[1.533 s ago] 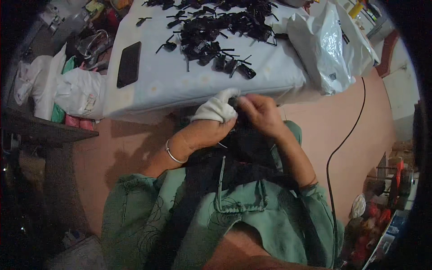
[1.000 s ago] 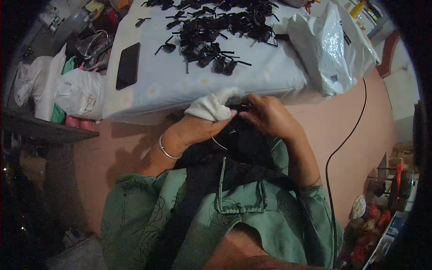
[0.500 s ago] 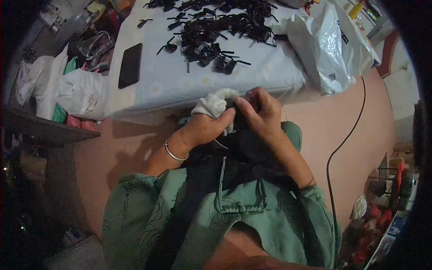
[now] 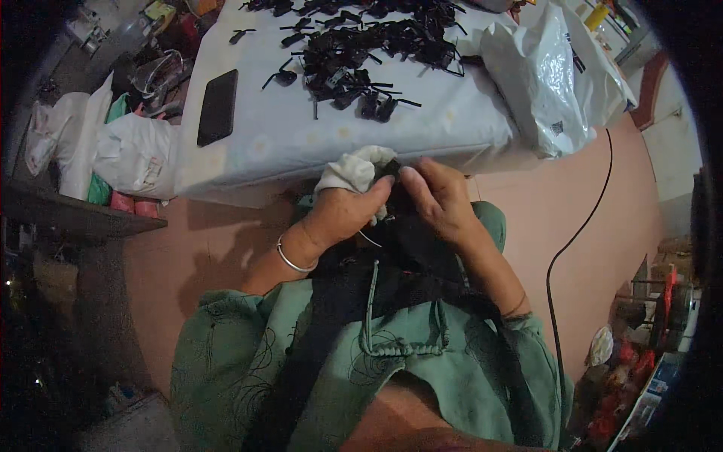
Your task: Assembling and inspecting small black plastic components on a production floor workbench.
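Note:
In front of my lap, just below the table's near edge, my left hand (image 4: 348, 213) is closed on a bunched white cloth (image 4: 348, 172). A dark piece shows beside the cloth near my left thumb; its shape is lost against the black clothing behind. Close on its right, my right hand (image 4: 446, 197) is curled with thumb and fingers together. What those fingers pinch, if anything, is hidden. Beyond both hands, a pile of small black parts with short stems (image 4: 343, 68) lies spread over the table (image 4: 279, 143).
A dark phone (image 4: 218, 108) lies at the table's left. White plastic bags stand at its right corner (image 4: 538, 90) and on a low shelf at left (image 4: 139, 154). A black cable (image 4: 553, 271) runs along the floor at right. Cluttered goods fill the lower right.
My right hand's fingers have curled in and turned, with the raised forefinger now lowered. The white cloth and my left hand have shifted slightly left.

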{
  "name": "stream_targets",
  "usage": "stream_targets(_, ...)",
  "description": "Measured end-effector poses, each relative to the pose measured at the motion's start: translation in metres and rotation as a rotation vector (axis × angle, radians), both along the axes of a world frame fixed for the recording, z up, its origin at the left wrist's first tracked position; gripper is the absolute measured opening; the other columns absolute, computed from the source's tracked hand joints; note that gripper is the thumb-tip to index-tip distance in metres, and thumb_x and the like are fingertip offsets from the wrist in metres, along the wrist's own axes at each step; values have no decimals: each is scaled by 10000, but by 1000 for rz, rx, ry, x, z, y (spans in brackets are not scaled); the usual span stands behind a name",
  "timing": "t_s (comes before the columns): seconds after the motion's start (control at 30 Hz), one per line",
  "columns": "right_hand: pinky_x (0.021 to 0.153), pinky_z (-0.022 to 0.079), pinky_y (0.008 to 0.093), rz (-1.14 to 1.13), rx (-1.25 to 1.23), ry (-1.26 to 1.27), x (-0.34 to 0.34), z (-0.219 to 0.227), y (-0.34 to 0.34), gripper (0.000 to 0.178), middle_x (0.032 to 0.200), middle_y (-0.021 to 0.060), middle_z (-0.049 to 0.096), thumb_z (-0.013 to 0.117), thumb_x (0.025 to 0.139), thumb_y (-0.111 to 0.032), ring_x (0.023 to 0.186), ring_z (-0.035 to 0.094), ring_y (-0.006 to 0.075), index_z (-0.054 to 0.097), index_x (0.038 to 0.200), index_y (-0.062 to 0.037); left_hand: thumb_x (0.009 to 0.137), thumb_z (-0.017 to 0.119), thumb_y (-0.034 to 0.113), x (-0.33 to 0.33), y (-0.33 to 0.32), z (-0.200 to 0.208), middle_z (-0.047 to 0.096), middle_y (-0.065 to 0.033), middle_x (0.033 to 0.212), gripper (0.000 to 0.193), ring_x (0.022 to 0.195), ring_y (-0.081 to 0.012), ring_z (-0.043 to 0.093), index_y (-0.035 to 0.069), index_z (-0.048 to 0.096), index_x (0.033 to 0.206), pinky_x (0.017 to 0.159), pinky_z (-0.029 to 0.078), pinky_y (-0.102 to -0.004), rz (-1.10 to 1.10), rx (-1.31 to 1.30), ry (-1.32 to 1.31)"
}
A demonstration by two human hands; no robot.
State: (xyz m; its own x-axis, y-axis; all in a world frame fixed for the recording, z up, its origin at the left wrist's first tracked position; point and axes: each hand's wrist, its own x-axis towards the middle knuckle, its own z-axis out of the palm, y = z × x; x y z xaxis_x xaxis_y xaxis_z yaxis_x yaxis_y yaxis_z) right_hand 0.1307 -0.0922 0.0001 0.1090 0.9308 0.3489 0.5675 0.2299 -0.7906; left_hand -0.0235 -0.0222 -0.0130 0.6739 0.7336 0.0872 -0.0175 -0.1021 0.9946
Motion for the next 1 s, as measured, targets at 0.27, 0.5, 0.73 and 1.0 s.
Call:
stream_targets(0.27, 526, 355, 259, 61, -167, 421, -15, -33, 7, 305, 598, 13, 440, 438, 908, -223, 577, 389, 89, 503, 719, 7, 763, 526, 43, 5, -4, 5, 587, -162, 890, 208, 799, -263, 584, -11, 564, 960, 715, 463, -309, 188, 872, 77)
stream_targets(0.5, 547, 383, 288, 160, -139, 405, -10, -23, 1, 311, 601, 68, 460, 429, 909, -233, 569, 401, 123, 497, 745, 22, 754, 539, 24, 3, -6, -2, 578, -186, 917, 254, 835, -287, 582, -48, 527, 997, 763, 455, -320, 168, 467, -23)
stream_targets(0.73, 544, 380, 287, 72, -161, 370, -17, -35, 5, 303, 599, 74, 449, 431, 909, -246, 582, 401, 116, 502, 768, 13, 756, 526, 21, 4, -4, 5, 581, -176, 905, 233, 841, -296, 583, -35, 532, 982, 748, 461, -333, 121, 1077, 114)
stream_targets(1.0, 578, 381, 242, 68, -118, 267, 0, -16, 5, 234, 684, -8, 492, 496, 882, -215, 644, 433, 79, 529, 819, 9, 788, 549, 100, 4, 7, -12, 568, -135, 856, 154, 754, -274, 561, -2, 519, 900, 698, 450, -357, 243, 365, 19)
